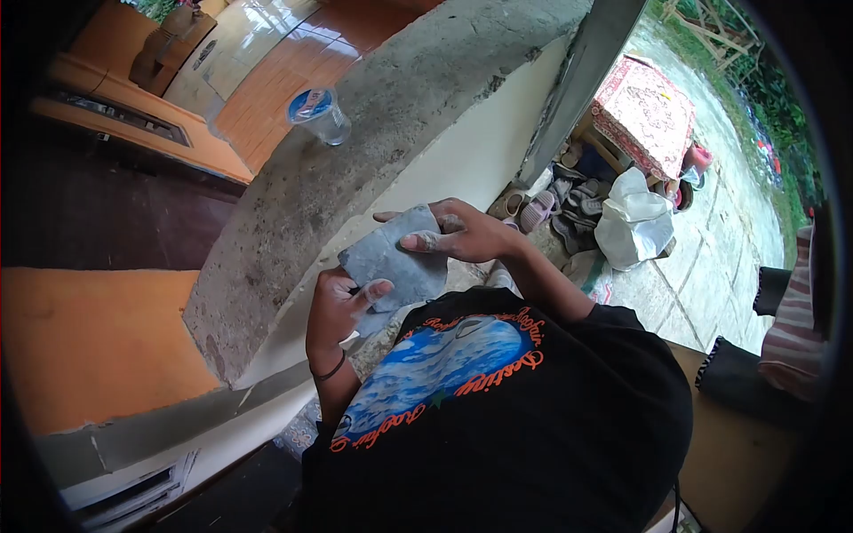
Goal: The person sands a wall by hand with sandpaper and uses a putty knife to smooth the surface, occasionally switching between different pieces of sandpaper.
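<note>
Your black shirt (569,426) sits nearest; beyond, your left hand (336,306) and right hand (466,233) have fingers gripping a grey sheet (384,258) near the concrete ledge (267,240). You're likely positioning it; the next move calls for both grips steady.

Apparent slab (388,257) between hands (471,233); cup (320,118) on ledge (275,226) beyond.

Counting up: two hands, one left hand (332,311) and one right hand (471,233); one grey flat piece (388,259); one dark wristband (332,369); one black shirt (533,426); one clear plastic cup (325,127); one concrete ledge (400,98); one cloth-covered bench (647,102); one large white bag (634,222). At least five shoes (538,211) can be made out, overlapping too much for an exact total.
</note>
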{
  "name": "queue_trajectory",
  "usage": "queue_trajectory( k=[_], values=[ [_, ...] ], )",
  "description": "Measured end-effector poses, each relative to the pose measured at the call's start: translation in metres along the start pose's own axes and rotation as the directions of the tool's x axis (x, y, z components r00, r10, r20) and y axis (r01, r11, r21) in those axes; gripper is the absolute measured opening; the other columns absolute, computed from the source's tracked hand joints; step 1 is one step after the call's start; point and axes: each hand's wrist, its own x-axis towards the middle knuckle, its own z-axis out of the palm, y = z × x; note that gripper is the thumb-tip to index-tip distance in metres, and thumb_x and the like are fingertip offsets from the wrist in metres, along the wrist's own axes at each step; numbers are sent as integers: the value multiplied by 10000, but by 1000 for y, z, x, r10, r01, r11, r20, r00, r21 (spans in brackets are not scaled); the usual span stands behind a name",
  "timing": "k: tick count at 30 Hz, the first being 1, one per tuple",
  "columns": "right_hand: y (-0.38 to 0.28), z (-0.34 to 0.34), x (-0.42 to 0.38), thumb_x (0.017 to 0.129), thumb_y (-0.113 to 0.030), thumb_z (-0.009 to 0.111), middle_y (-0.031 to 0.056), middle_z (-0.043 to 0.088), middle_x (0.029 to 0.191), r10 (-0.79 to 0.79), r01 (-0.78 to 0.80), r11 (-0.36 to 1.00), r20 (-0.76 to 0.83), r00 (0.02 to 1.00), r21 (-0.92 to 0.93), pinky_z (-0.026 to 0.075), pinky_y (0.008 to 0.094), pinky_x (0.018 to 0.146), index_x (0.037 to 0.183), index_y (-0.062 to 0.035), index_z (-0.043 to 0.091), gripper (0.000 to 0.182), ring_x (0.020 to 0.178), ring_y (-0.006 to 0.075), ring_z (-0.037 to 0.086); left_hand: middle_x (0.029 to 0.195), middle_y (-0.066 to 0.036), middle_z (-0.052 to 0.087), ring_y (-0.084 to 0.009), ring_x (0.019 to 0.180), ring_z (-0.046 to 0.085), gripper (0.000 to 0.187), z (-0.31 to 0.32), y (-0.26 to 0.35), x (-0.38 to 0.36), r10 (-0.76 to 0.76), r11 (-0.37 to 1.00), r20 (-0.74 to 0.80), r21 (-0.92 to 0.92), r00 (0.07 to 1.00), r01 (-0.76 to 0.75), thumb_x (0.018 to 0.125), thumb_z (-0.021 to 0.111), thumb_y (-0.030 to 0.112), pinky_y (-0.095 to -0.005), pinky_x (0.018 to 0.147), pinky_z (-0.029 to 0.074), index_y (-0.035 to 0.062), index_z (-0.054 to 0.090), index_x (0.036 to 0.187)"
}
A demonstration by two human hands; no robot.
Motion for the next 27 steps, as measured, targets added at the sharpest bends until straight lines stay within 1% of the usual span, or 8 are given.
queue_trajectory(
  k=[8,11,12,17,19,20,24,27],
  values=[
    [14,-121,-35,945,-390,488,91,598,1168,17,31,994,-436,900,102,366,280,956,1332,-51,466,515,1057,153,524,744,-152,629,-207,648,576,351,49,71,125,142,954,185,238,973,-184,774,726,274,-306,610,443,-67,644,793],
    [54,-166,-55,951,-463,443,3,565,822,231,164,917,-817,528,365,408,236,711,924,13,611,506,778,79,490,784,-155,635,-225,698,601,252,68,100,160,158,851,196,470,968,-234,755,742,158,-299,624,451,-38,677,899],
    [66,-184,-63,955,-430,461,-13,558,784,251,212,915,-897,365,342,390,224,669,906,-4,622,458,727,70,474,800,-139,630,-232,718,604,252,80,102,167,389,842,-115,447,914,-302,755,734,110,-303,629,459,-34,672,951],
    [121,-219,-80,954,-351,502,-55,403,577,193,45,981,-972,-135,189,279,265,474,732,-13,564,409,538,55,333,885,-109,627,-266,837,612,328,121,123,220,588,780,-709,369,390,-505,762,703,13,-336,701,489,-23,620,1077],
    [134,-207,-65,954,-337,502,-46,408,582,296,163,948,-947,-124,275,277,256,472,792,23,581,403,539,53,328,1090,-166,599,-307,960,604,340,97,91,233,654,396,-172,908,737,-139,767,655,-27,-380,810,480,-10,573,1095],
    [138,-196,-53,962,-314,488,-61,373,572,300,149,948,-945,-128,281,250,254,464,1014,58,603,393,535,48,292,1241,-210,514,-348,1111,535,350,90,73,240,561,407,-36,882,827,-238,751,619,-47,-419,916,423,4,540,1088],
    [163,-151,-13,976,-270,429,216,444,1353,306,292,902,-947,94,320,295,301,1038,1328,17,418,454,1306,280,378,1365,-225,398,-371,1236,426,372,132,45,265,276,486,3,862,961,-142,737,580,-74,-434,991,362,1,522,1096],
    [167,-122,17,940,-200,467,211,367,1408,200,300,926,-972,122,229,240,374,1083,1347,-17,413,449,1344,323,300,1434,-239,302,-383,1342,271,500,142,41,270,304,689,-19,695,952,-206,766,558,-49,-439,1069,260,-4,439,1249]
  ],
)
